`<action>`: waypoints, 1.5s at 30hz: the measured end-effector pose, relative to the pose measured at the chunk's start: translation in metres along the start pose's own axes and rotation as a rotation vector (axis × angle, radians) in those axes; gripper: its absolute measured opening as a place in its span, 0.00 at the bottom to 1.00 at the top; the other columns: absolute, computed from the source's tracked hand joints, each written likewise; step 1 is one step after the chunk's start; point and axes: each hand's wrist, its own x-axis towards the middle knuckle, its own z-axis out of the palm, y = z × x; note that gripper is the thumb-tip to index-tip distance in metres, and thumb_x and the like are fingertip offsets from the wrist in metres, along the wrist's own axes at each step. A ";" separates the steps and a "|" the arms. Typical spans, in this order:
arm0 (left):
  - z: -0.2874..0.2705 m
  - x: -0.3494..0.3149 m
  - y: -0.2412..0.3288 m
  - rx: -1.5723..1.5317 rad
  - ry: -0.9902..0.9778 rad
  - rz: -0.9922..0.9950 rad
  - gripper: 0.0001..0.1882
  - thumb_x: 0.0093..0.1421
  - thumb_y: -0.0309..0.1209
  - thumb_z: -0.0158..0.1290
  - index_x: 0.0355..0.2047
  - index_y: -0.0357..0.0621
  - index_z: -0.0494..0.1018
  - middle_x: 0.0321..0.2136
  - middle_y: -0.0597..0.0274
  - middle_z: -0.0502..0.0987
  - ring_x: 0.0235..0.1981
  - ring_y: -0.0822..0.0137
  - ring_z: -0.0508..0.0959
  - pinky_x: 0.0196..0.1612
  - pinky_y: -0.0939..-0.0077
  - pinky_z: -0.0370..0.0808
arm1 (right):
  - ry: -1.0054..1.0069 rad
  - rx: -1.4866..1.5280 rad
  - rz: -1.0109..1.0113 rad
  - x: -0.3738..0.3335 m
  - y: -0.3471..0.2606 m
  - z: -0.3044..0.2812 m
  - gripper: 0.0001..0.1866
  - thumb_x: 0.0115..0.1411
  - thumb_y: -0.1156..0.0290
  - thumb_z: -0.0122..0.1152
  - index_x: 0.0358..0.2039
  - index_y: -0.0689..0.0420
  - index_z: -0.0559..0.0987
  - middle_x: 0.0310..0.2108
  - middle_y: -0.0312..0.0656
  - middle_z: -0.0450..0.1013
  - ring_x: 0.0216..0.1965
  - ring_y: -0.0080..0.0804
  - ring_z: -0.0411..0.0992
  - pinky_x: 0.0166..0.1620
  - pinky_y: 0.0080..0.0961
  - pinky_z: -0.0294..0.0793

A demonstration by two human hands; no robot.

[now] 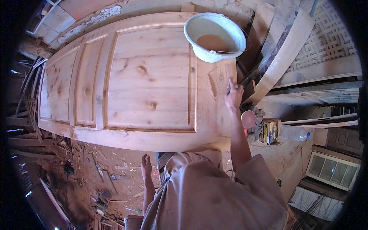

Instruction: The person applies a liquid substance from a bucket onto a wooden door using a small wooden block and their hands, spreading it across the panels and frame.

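Observation:
A panelled wooden door [149, 84] lies flat in front of me, with knots showing in its pale panels. At its right end my right hand [234, 95] is closed against the edge of the wood, fingers bent; what they hold, if anything, is hidden. Just left of that hand, a rough brownish patch [212, 87] marks the surface. A white bucket [195, 48] with a wire handle stands on the door's far right corner, brown material in its bottom. My left hand [146, 165] hangs below the near edge, fingers loosely apart, touching nothing.
Right of the door are a round pinkish disc [248, 119], a yellow and black box [270, 132] and a clear plastic bottle [297, 133]. Boards [285, 53] lean at the right. Wood scraps [103, 180] and shavings litter the floor at left.

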 end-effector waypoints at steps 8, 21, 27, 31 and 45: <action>-0.007 0.004 -0.028 0.002 0.005 -0.021 0.25 0.63 0.45 0.45 0.50 0.36 0.67 0.39 0.49 0.76 0.44 0.63 0.74 0.46 0.72 0.70 | 0.019 0.004 0.015 -0.018 -0.015 0.001 0.24 0.54 0.72 0.54 0.53 0.39 0.71 0.34 0.50 0.63 0.37 0.47 0.64 0.42 0.39 0.67; -0.007 0.003 0.001 -0.017 -0.014 -0.032 0.24 0.63 0.43 0.45 0.50 0.36 0.67 0.40 0.46 0.76 0.44 0.60 0.75 0.47 0.71 0.69 | -0.007 -0.024 -0.022 -0.008 0.018 0.001 0.24 0.55 0.72 0.52 0.54 0.41 0.71 0.34 0.50 0.63 0.36 0.46 0.62 0.43 0.38 0.66; -0.006 -0.001 -0.015 0.029 -0.010 -0.041 0.23 0.63 0.43 0.45 0.50 0.37 0.67 0.42 0.45 0.75 0.46 0.58 0.74 0.50 0.69 0.68 | -0.018 0.078 -0.180 -0.040 -0.017 0.001 0.23 0.55 0.72 0.54 0.53 0.47 0.71 0.30 0.45 0.64 0.36 0.41 0.62 0.43 0.36 0.65; 0.003 -0.003 -0.027 0.106 -0.019 -0.056 0.23 0.63 0.43 0.45 0.49 0.37 0.68 0.43 0.45 0.75 0.46 0.56 0.74 0.49 0.68 0.69 | -0.076 0.166 -0.189 -0.040 -0.018 -0.005 0.22 0.56 0.72 0.53 0.53 0.46 0.71 0.32 0.46 0.64 0.37 0.41 0.62 0.44 0.37 0.65; -0.006 -0.025 0.075 0.151 0.274 0.028 0.17 0.62 0.40 0.47 0.34 0.34 0.71 0.27 0.54 0.74 0.28 0.68 0.73 0.31 0.73 0.72 | -0.093 0.060 -0.139 0.001 -0.017 0.013 0.23 0.56 0.70 0.53 0.54 0.46 0.70 0.34 0.49 0.63 0.38 0.44 0.63 0.46 0.38 0.65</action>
